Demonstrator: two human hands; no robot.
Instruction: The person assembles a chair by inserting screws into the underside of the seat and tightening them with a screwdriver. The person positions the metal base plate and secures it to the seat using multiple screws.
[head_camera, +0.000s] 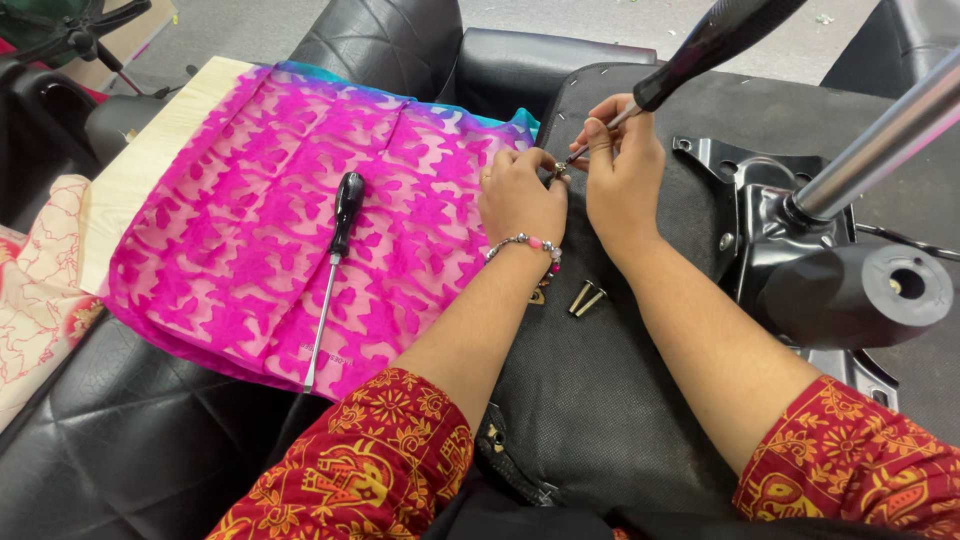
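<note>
Pinching what is probably a small screw (556, 170) over the upturned chair seat (600, 400), the left hand (520, 195) is curling its fingertips narrowly, while the right hand (622, 170) is gripping a black-handled screwdriver (690, 55). Two bolts (587, 298) are lying just beside the wrists.

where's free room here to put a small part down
Free: the dark seat underside between the forearms, below the two bolts; the pink cloth left of the screwdriver. Crowded: around the left hand and right hand, and by the metal bracket.
</note>
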